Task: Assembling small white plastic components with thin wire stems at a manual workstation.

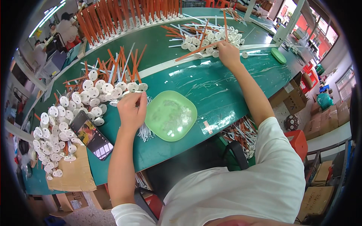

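My right hand (229, 54) reaches to the far pile with its fingers pinched on an orange-brown strip (196, 51) that slants down to the left. Another such strip stands upright just behind the fingers. Around them lie white round discs (234, 37) with brown and pale strips attached. My left hand (132, 110) is closed at the edge of the near-left pile of white discs (90, 92); what its fingers hold, if anything, is hidden. Beside it, a bundle of white strings (145, 133) pokes out by a light green plate (171, 116) with whitish smears.
A phone (91, 135) leans against the left discs, above a cardboard sheet (75, 171). Upright brown strips on white bases (124, 17) line the table's far side. A second green dish (278, 55) lies at right. Cartons (292, 96) and red stools (298, 143) stand beyond the table.
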`<act>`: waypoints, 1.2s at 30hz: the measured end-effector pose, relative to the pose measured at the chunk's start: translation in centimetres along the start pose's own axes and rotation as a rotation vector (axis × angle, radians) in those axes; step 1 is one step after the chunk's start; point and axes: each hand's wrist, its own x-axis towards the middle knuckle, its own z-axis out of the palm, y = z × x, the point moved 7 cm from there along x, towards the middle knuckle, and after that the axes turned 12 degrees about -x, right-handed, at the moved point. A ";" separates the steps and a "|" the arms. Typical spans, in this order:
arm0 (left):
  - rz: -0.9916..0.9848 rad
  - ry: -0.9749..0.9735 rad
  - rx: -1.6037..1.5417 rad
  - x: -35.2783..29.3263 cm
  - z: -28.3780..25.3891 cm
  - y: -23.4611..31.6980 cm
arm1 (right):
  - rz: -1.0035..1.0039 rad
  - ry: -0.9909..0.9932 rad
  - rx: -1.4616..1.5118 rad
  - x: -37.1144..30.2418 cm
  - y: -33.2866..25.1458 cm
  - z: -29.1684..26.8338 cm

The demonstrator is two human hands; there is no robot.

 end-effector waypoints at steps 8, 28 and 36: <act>-0.004 0.030 -0.065 0.1 -0.4 1.4 | 0.449 0.203 1.080 2.4 -1.5 -8.3; -0.134 -0.024 -0.240 0.4 0.6 3.6 | 0.139 -0.076 1.265 -4.2 -17.2 -14.2; 0.089 -0.026 -0.007 -0.4 1.0 4.7 | -0.281 0.279 1.220 -6.5 -19.8 -18.2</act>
